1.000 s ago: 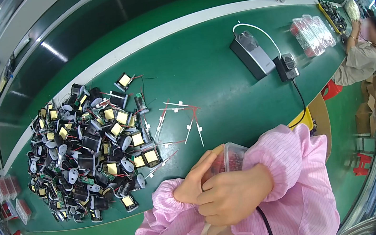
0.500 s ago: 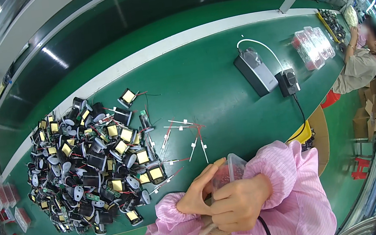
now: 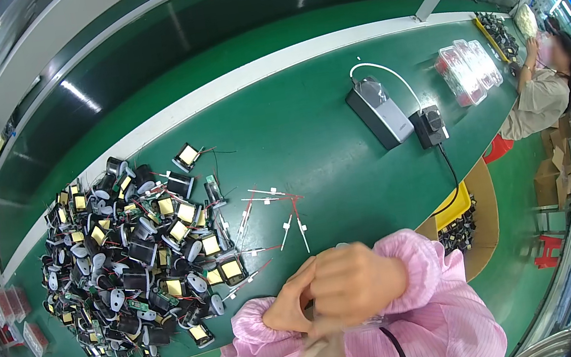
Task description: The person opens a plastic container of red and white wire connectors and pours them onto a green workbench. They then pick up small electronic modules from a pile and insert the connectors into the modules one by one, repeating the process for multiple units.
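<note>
Near my body at the bench's front edge, my left hand (image 3: 290,304) is curled round a clear plastic box (image 3: 342,246). Only slivers of the box show past my hands. Over it lies my right hand (image 3: 353,282), fingers bent closed and blurred by motion; what they grip is hidden. Ahead of my hands, several thin white-and-red connector leads (image 3: 303,234) lie on the green bench (image 3: 294,133). To the left spreads a large heap of small black devices (image 3: 143,253) with yellow pads, grey oval parts and wires.
A grey-black box-shaped device (image 3: 380,112) with a white cable stands beside a black power adapter (image 3: 429,127). Clear plastic boxes (image 3: 468,72) lie farther right. A yellow tray (image 3: 453,206) and a carton (image 3: 483,224) sit off the right edge. Another person (image 3: 544,98) works at far right.
My right hand has moved up and leftward over the plastic box, covering most of it and its red contents. The view has shifted slightly.
</note>
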A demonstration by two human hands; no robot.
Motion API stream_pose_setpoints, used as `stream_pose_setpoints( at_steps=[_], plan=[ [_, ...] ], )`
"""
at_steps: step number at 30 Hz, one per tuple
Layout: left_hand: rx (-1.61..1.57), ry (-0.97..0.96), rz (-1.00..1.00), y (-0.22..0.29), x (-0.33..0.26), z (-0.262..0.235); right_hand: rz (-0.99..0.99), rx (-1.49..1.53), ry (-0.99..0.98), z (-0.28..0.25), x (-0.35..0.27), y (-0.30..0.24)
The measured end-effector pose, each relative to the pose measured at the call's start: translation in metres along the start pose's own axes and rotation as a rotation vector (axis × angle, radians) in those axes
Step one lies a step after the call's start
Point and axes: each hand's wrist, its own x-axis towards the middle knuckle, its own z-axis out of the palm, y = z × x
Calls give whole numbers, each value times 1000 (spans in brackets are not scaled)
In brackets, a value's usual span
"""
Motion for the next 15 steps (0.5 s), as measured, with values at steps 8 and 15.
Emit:
stream_pose_setpoints(
  at_steps=[8, 15],
  plan=[
    [-81, -17, -159, -2, -9, 1, 139, -14, 19, -9, -11, 38],
    [44, 7, -167, 1, -8, 1, 409, 187, -85, -6, -6, 38]
  ],
)
